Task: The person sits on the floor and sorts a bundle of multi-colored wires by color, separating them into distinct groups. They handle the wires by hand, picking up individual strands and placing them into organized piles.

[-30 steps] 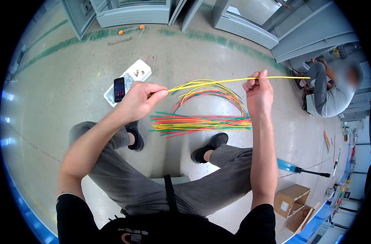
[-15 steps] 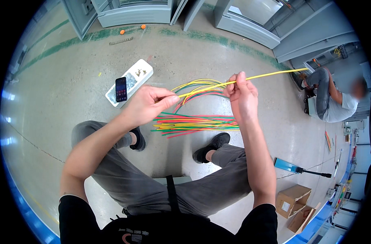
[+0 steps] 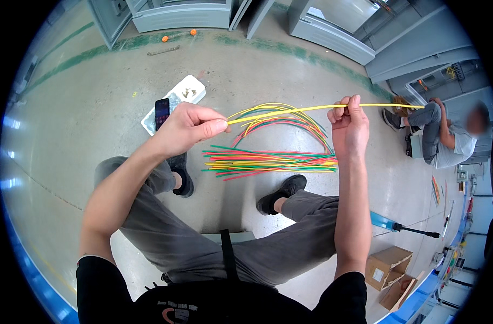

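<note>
A long yellow wire (image 3: 289, 112) is stretched almost level between my hands, above the floor. My left hand (image 3: 188, 128) pinches it near its left end, thumb on top. Farther along, my right hand (image 3: 350, 129) is closed round the wire, and the free end sticks out to the right, bowing slightly. On the floor below lie a straight bundle of red, green and yellow wires (image 3: 268, 162) and, behind it, a set of curved wires (image 3: 283, 121) in the same colours. My right forearm stands near the right ends of the straight bundle.
A white tray (image 3: 196, 86) holding small metal parts stands at the left, with a phone (image 3: 161, 110) on it. Grey cabinets (image 3: 181, 19) line the back. Another person (image 3: 446, 135) sits at the right. Cardboard boxes (image 3: 386, 264) and a blue tool (image 3: 383, 221) lie at the lower right.
My right hand has slid right along the yellow wire, widening the gap between my hands. My left hand has shifted slightly up and left. The other person has changed posture.
</note>
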Demonstrator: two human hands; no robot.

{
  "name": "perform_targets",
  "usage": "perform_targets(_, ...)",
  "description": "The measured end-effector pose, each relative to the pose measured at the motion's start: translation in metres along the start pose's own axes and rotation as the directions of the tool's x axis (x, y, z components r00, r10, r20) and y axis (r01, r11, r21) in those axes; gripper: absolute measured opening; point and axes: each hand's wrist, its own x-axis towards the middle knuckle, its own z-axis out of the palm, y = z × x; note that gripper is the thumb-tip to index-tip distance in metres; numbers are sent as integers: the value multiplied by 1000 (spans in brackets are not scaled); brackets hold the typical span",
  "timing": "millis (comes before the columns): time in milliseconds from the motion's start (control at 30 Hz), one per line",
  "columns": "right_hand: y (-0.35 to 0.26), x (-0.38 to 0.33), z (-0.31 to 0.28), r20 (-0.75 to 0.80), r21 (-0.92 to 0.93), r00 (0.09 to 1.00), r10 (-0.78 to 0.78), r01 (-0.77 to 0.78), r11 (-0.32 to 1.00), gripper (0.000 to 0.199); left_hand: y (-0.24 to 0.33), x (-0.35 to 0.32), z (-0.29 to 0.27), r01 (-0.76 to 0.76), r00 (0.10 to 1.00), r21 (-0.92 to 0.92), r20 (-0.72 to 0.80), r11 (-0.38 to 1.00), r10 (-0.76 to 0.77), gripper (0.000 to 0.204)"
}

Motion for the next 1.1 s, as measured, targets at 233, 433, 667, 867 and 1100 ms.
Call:
perform_targets(233, -1, -5, 9, -66, -254, 988, -141, 120, 960, 33, -19, 12, 8, -15, 994, 298, -99, 954, 46, 22)
perform_targets(433, -17, 16, -26, -42, -61, 999, -27, 25, 998, 33, -7, 4, -4, 262, 955, -241, 202, 935, -215, 26)
perform_targets(667, -15, 11, -27, -19, -222, 996, -87, 80, 972, 33, -34, 5, 8, 20, 1000, 152, 8, 988, -21, 25)
perform_targets(867, -14, 19, -49, -11, -85, 998, 56, -56, 995, 32, -18, 7, 7, 351, 906, -272, 341, 896, -252, 28)
perform_targets(1100, -16, 26, -54, -36, -81, 996, 76, -78, 994, 34, -21, -5, 27, 444, 894, -644, 361, 624, -264, 26)
